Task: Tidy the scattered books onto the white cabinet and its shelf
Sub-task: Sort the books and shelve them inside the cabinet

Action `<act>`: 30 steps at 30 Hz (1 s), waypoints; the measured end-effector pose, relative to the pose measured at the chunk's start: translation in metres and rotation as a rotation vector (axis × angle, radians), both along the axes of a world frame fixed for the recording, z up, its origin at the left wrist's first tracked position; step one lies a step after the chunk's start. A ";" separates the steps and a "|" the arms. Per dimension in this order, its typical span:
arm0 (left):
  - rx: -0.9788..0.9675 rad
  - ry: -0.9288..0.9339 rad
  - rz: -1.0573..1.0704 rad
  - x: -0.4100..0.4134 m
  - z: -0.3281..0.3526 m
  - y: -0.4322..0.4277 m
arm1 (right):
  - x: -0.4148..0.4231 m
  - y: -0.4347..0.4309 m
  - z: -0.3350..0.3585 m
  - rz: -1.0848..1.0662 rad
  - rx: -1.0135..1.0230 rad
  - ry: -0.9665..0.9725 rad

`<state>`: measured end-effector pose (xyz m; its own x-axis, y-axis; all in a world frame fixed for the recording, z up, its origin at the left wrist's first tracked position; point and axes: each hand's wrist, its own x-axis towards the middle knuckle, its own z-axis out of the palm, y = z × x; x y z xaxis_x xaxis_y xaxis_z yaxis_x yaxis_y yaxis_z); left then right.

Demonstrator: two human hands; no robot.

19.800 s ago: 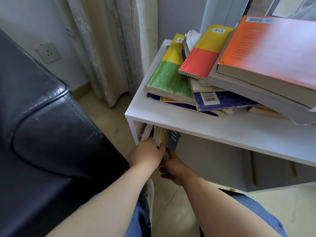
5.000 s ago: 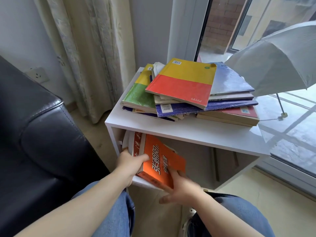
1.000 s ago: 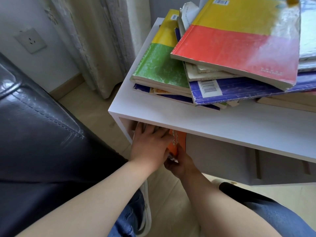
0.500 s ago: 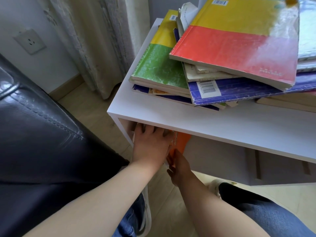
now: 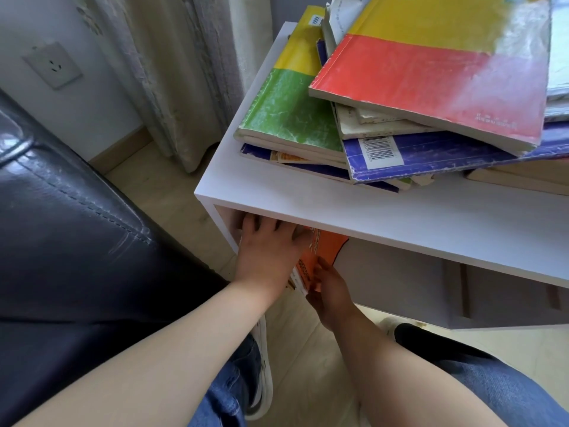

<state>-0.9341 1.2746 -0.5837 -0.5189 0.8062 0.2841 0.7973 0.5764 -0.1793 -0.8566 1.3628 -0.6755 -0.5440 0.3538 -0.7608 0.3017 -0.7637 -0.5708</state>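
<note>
Far left: black stitched leather sofa arm (image 5: 77, 226), filling the lower left corner. Above it, on the wall: white plastic wall socket (image 5: 54, 68). Next right: pale patterned fabric curtain (image 5: 184, 72), hanging down to the wooden floor just beside the white flat-topped cabinet (image 5: 400, 217).

Under the cabinet top, at the left end of the open shelf: left hand (image 5: 271, 251), fingers straight and spread, pressed flat against upright volumes mostly hidden behind it. Touching that hand on its right: orange paperback book (image 5: 323, 251), standing on end in the shelf, tilted, upper part hidden under the cabinet top. At the lower edge of the cover: right hand (image 5: 331, 291), thumb laid on the cover, pinching the orange paperback book.

On the cabinet top, further right: untidy flat pile. Leftmost: green-and-yellow softcover book (image 5: 289, 109). Lower, toward the front: blue barcoded softcover book (image 5: 431, 155). Uppermost: red-and-yellow softcover book (image 5: 431, 78).
</note>
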 end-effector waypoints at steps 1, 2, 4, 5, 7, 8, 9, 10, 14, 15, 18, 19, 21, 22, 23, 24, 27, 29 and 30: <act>-0.005 -0.001 -0.001 -0.001 0.000 0.000 | 0.001 0.001 -0.001 0.023 0.022 -0.006; -0.005 0.001 -0.002 -0.001 0.001 0.000 | 0.002 0.001 0.000 0.047 0.037 0.000; 0.028 0.010 -0.004 -0.001 0.001 0.001 | 0.003 0.003 0.000 0.088 0.087 -0.009; 0.047 0.008 -0.003 0.000 0.002 0.002 | 0.003 0.004 0.002 0.119 0.119 -0.025; 0.073 -0.012 -0.002 0.003 0.003 0.001 | 0.002 0.003 0.002 0.195 0.224 -0.075; 0.080 -0.027 -0.001 0.005 0.004 0.000 | 0.001 0.001 0.003 0.242 0.294 -0.086; 0.077 -0.048 0.002 0.006 0.007 0.000 | 0.000 -0.002 0.002 0.302 0.380 -0.090; 0.073 -0.069 -0.003 0.006 0.011 -0.001 | -0.001 -0.005 -0.001 0.367 0.469 -0.083; 0.116 -0.133 -0.035 0.005 0.018 -0.004 | -0.008 -0.014 0.004 0.568 0.913 -0.213; 0.131 -0.127 -0.052 0.005 0.018 -0.005 | -0.009 -0.014 0.004 0.558 0.958 -0.168; 0.147 -0.119 -0.087 0.004 0.016 -0.009 | -0.011 -0.004 -0.018 0.541 0.958 -0.035; 0.135 -0.120 -0.084 0.004 0.015 -0.010 | -0.008 -0.002 -0.013 0.561 0.991 -0.032; 0.113 -0.084 -0.082 0.007 0.015 -0.011 | -0.002 0.002 0.012 0.630 1.048 -0.054; 0.102 -0.074 -0.080 0.008 0.014 -0.011 | 0.001 0.006 0.013 0.665 1.080 -0.074; 0.078 -0.064 -0.076 0.010 0.014 -0.011 | 0.003 0.011 0.013 0.693 1.096 -0.081; 0.054 -0.064 -0.072 0.012 0.015 -0.011 | 0.006 0.015 0.012 0.716 1.116 -0.072; 0.055 -0.087 -0.088 0.015 0.020 -0.009 | 0.009 0.018 0.018 0.744 1.104 -0.052; 0.010 -0.092 -0.078 0.015 0.021 -0.004 | 0.006 0.019 0.023 0.674 0.984 -0.036; -0.005 -0.076 -0.051 0.014 0.021 -0.002 | 0.003 0.020 0.028 0.583 0.891 -0.020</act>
